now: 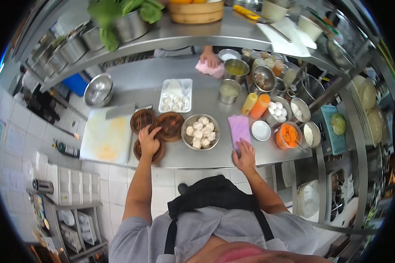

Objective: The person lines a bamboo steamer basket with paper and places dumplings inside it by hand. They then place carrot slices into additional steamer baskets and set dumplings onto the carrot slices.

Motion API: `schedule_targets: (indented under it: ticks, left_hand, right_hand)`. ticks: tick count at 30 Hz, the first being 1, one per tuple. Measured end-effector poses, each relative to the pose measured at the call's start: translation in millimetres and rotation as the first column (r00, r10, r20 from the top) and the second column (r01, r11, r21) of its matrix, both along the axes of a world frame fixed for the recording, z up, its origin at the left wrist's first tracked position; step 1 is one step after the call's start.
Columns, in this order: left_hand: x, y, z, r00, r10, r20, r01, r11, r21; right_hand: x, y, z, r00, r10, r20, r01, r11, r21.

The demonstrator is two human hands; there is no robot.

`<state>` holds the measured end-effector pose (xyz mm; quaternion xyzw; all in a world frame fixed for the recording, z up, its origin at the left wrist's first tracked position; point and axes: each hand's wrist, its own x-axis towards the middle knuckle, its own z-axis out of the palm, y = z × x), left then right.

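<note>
My left hand [149, 141] reaches over three small round bamboo steamers, its fingers spread. It rests over the near steamer [160, 154], with the fingertips close to the rims of the back left steamer [142, 119] and the right steamer [170, 127]. Whether it presses on a rim is hard to see. Beside them stands a steel bowl [200, 147] holding several pale dumplings [197, 134]. My right hand [245, 157] lies with fingers stretched out at the lower end of a folded purple cloth [238, 127], near the counter's front edge.
A cleaver [120, 110] lies across the white cutting board [104, 140]. Behind is a white tray [175, 94] with several dumplings. Another person's hand [210, 58] holds a pink cloth [209, 69]. Sauce bottles [259, 106], bowls and an orange-filled tub [288, 136] crowd the right. A shelf [180, 33] overhangs the back.
</note>
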<state>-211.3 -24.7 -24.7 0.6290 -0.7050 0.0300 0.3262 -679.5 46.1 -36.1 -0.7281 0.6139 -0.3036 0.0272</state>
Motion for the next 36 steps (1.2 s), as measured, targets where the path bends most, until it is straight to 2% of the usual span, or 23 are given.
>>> schedule_targets:
  ticks: [4, 8, 9, 10, 11, 13, 14, 15, 16, 17, 18, 19, 20, 21, 22, 24, 26, 27, 29, 30, 32, 34, 36]
  left_hand:
    - [-0.5, -0.9, -0.8, 0.999, -0.023, 0.030, 0.024, 0.999, -0.024]
    - [3.3, -2.9, 0.4, 1.000, -0.004, -0.005, 0.005, 0.990, 0.138]
    - [4.7, -4.1, 5.6, 0.999, 0.008, -0.039, 0.003, 0.965, 0.261]
    - [4.6, -3.2, 9.5, 0.999, -0.008, -0.035, 0.017, 0.968, 0.249]
    - [3.4, -2.2, 12.5, 0.999, 0.041, -0.025, -0.031, 0.945, 0.324]
    - [-1.4, -7.6, 10.6, 0.991, 0.129, -0.048, -0.098, 0.907, 0.410]
    - [-1.3, -7.0, 3.8, 0.980, 0.179, -0.086, -0.125, 0.893, 0.432]
    - [3.7, -6.1, -14.8, 0.968, 0.173, -0.182, -0.103, 0.935, 0.338]
    - [-1.5, -1.3, -16.7, 0.963, 0.167, -0.211, -0.105, 0.955, 0.278]
    - [-11.9, 1.0, -12.0, 0.970, 0.186, -0.159, -0.138, 0.953, 0.270]
    - [-21.9, 5.4, -2.3, 0.971, 0.211, -0.109, -0.177, 0.949, 0.262]
    - [-24.1, 7.0, 1.8, 0.973, 0.201, -0.111, -0.165, 0.948, 0.271]
    - [-25.1, 7.7, 3.7, 0.977, 0.203, -0.064, -0.179, 0.945, 0.274]
    - [-26.8, 7.0, 4.2, 0.978, 0.208, -0.019, -0.195, 0.942, 0.273]
    - [-28.8, 5.6, 4.2, 0.979, 0.204, -0.026, -0.189, 0.943, 0.275]
    - [-27.6, 5.9, 4.5, 0.975, 0.222, -0.004, -0.210, 0.929, 0.305]
    - [-30.4, 5.3, 4.7, 0.973, 0.229, 0.001, -0.219, 0.926, 0.307]
    - [-31.7, 5.1, 5.4, 0.972, 0.233, 0.012, -0.226, 0.923, 0.311]
    - [-31.7, 5.2, 8.0, 0.969, 0.246, 0.022, -0.241, 0.921, 0.307]
    - [-32.4, 5.6, 9.1, 0.970, 0.240, 0.028, -0.236, 0.921, 0.308]
    - [-35.4, 5.3, 10.6, 0.967, 0.254, 0.022, -0.248, 0.920, 0.305]
    - [-33.5, 5.7, 8.8, 0.971, 0.237, 0.043, -0.239, 0.926, 0.293]
    - [-34.1, 5.3, 8.3, 0.969, 0.246, 0.033, -0.246, 0.930, 0.272]
  right_hand:
    - [-5.7, 6.7, -0.9, 1.000, -0.003, 0.016, 0.004, 0.999, -0.041]
    - [-10.1, -5.6, 10.6, 0.999, 0.035, -0.035, -0.034, 0.999, 0.021]
    - [-18.9, -12.4, 13.6, 0.993, 0.109, -0.052, -0.098, 0.978, 0.182]
    - [-27.2, -22.2, 16.7, 0.982, 0.179, -0.056, -0.150, 0.928, 0.341]
    - [-35.4, -40.0, 62.6, 0.953, 0.301, 0.007, -0.217, 0.670, 0.710]
    - [-59.0, -39.2, 134.2, 0.895, 0.348, 0.280, -0.444, 0.622, 0.645]
    - [-76.4, -47.1, 164.3, 0.871, 0.402, 0.283, -0.483, 0.591, 0.646]
    - [-77.7, -39.4, 228.4, 0.894, 0.368, 0.254, -0.444, 0.657, 0.609]
    - [-95.6, -41.4, 244.3, 0.834, 0.341, 0.434, -0.521, 0.745, 0.416]
    - [-110.3, -45.4, 283.4, 0.909, 0.327, 0.260, -0.405, 0.841, 0.359]
    - [-126.0, -49.9, 319.3, 0.878, 0.415, 0.238, -0.458, 0.872, 0.172]
    - [-144.6, -60.8, 338.0, 0.928, 0.320, 0.190, -0.336, 0.940, 0.058]
    - [-159.5, -66.4, 365.8, 0.914, 0.189, 0.360, -0.234, 0.968, 0.086]
    - [-180.3, -77.6, 384.8, 0.943, 0.110, 0.315, -0.114, 0.993, -0.004]
    - [-204.6, -89.9, 402.9, 0.960, 0.026, 0.278, 0.003, 0.995, -0.103]
    - [-255.9, -116.2, 436.1, 0.981, -0.183, 0.064, 0.193, 0.931, -0.309]
    - [-307.6, -143.5, 466.2, 0.965, -0.247, 0.090, 0.263, 0.895, -0.359]
    - [-316.3, -153.7, 479.5, 0.966, -0.241, 0.092, 0.258, 0.894, -0.365]
    - [-326.5, -170.2, 505.1, 0.853, -0.520, 0.027, 0.513, 0.829, -0.222]
    - [-350.0, -192.4, 506.1, 0.859, -0.510, 0.029, 0.502, 0.833, -0.232]
    - [-401.6, -240.8, 497.9, 0.903, -0.385, -0.193, 0.339, 0.911, -0.235]
    - [-366.4, -234.1, 519.6, 0.850, -0.386, -0.359, 0.392, 0.918, -0.057]
    - [-399.6, -263.5, 518.2, 0.698, -0.270, -0.663, 0.372, 0.928, 0.014]
